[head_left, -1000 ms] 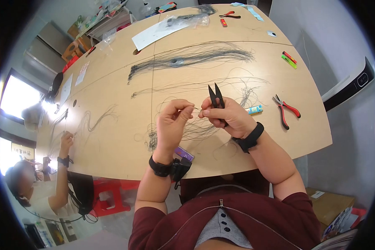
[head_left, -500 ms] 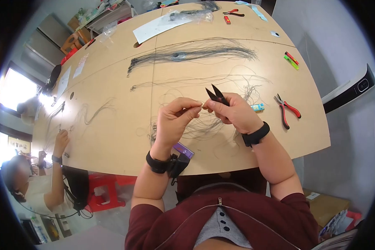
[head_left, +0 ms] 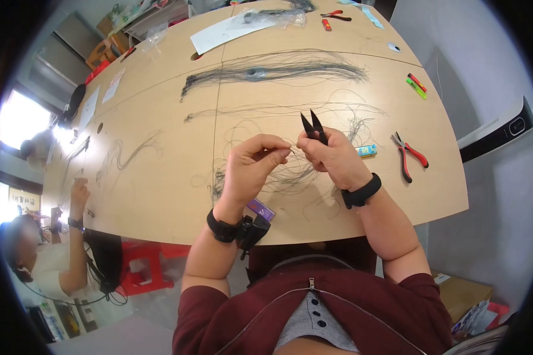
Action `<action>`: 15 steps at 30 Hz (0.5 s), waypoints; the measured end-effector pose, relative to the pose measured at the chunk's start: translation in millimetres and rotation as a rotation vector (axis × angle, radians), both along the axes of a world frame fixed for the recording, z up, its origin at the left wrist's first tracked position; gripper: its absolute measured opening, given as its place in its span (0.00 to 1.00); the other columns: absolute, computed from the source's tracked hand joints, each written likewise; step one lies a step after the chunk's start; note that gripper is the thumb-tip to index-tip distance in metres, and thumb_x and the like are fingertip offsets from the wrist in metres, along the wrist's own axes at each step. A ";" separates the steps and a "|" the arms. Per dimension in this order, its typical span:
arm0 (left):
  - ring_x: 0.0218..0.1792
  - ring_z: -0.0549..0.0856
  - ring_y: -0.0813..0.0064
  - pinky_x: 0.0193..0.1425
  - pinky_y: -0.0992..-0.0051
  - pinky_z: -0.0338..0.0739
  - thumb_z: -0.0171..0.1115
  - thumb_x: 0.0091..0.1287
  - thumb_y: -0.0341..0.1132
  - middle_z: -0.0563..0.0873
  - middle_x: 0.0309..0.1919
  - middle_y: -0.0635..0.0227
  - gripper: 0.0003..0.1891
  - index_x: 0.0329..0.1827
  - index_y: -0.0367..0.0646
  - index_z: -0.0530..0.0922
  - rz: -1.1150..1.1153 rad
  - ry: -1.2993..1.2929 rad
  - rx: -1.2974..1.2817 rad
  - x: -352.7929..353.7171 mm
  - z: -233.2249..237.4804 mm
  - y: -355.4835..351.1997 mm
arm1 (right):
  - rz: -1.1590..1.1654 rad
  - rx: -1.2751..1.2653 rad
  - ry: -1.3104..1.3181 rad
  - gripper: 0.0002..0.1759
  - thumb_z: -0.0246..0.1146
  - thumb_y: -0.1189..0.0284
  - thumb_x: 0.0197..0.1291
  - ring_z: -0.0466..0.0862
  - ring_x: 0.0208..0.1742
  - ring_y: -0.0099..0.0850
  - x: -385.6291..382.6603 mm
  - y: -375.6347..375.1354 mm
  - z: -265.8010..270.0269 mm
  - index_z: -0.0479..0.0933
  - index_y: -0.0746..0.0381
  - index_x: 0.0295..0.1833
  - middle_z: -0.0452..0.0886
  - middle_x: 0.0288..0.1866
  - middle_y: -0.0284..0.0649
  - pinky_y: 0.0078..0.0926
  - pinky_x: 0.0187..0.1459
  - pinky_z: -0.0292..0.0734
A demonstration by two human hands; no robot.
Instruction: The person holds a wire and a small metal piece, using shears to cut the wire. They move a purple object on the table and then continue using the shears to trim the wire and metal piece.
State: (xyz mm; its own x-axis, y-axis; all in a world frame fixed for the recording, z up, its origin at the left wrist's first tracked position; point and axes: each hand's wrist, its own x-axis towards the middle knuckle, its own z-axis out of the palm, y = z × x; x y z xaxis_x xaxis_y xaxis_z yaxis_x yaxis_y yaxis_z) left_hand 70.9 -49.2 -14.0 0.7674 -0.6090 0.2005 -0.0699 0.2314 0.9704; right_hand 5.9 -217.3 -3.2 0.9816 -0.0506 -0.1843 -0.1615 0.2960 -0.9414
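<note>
My left hand (head_left: 259, 163) pinches a thin dark strand between thumb and forefinger. Close to its right, my right hand (head_left: 331, 155) is closed round small black snips (head_left: 315, 127), whose two blades stand apart and point up the table. A loose tangle of thin strands (head_left: 293, 174) lies on the table under and between my hands. Just beyond is a sparse row of strands (head_left: 278, 109), and farther back a thick dark bundle (head_left: 272, 74) with a pale band round it. A purple packet (head_left: 260, 209) lies by my left wrist.
Red-handled pliers (head_left: 405, 157) and a light blue box (head_left: 366, 150) lie right of my right hand. Red and green lighters (head_left: 416, 89) are farther right. Plastic bags and white paper (head_left: 228, 38) lie at the back. A co-worker (head_left: 53, 254) sits at the left edge.
My right hand has turned a little, and the snips now point more upright. The gap between my hands has widened slightly. At the left, the co-worker's raised hand has shifted left.
</note>
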 end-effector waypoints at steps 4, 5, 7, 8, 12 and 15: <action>0.33 0.80 0.79 0.39 0.81 0.77 0.60 0.58 0.21 0.80 0.33 0.67 0.05 0.37 0.35 0.78 0.020 -0.003 -0.039 -0.3 0.8 -2.6 | 0.075 -0.020 0.022 0.08 0.62 0.67 0.56 0.61 0.19 0.12 0.0 -5.1 2.3 0.76 0.60 0.35 0.66 0.20 0.22 0.11 0.20 0.55; 0.33 0.80 0.79 0.39 0.81 0.77 0.60 0.58 0.21 0.80 0.33 0.67 0.05 0.36 0.35 0.78 0.015 -0.030 -0.029 0.1 0.5 -3.0 | 0.101 -0.034 0.017 0.08 0.63 0.67 0.56 0.61 0.19 0.12 -0.2 -5.0 3.5 0.76 0.60 0.35 0.66 0.20 0.22 0.10 0.20 0.54; 0.33 0.80 0.79 0.39 0.81 0.77 0.60 0.58 0.22 0.80 0.33 0.67 0.04 0.36 0.35 0.78 0.004 -0.084 -0.007 0.9 -0.3 -3.6 | 0.089 -0.093 0.018 0.09 0.64 0.67 0.55 0.61 0.18 0.12 -0.3 -2.8 3.9 0.76 0.60 0.35 0.66 0.20 0.22 0.11 0.19 0.54; 0.33 0.80 0.79 0.39 0.81 0.77 0.61 0.58 0.22 0.80 0.33 0.67 0.04 0.36 0.35 0.78 -0.002 -0.074 0.000 1.0 -0.6 -3.6 | 0.082 -0.123 0.018 0.09 0.65 0.67 0.55 0.61 0.18 0.12 -0.5 -2.2 3.6 0.76 0.60 0.35 0.66 0.20 0.22 0.11 0.19 0.53; 0.34 0.79 0.81 0.39 0.82 0.75 0.61 0.58 0.22 0.81 0.33 0.68 0.05 0.37 0.35 0.79 -0.033 0.015 0.015 1.5 0.2 -1.7 | 0.096 -0.023 0.043 0.08 0.65 0.68 0.54 0.59 0.18 0.12 0.0 -4.4 2.4 0.76 0.60 0.35 0.65 0.19 0.22 0.11 0.19 0.52; 0.34 0.79 0.82 0.39 0.82 0.75 0.61 0.59 0.23 0.82 0.32 0.68 0.05 0.37 0.35 0.79 -0.032 0.067 0.007 0.6 1.1 -1.5 | 0.120 0.113 0.050 0.08 0.64 0.68 0.55 0.58 0.18 0.12 1.1 -6.0 -3.4 0.75 0.60 0.35 0.65 0.19 0.23 0.11 0.19 0.52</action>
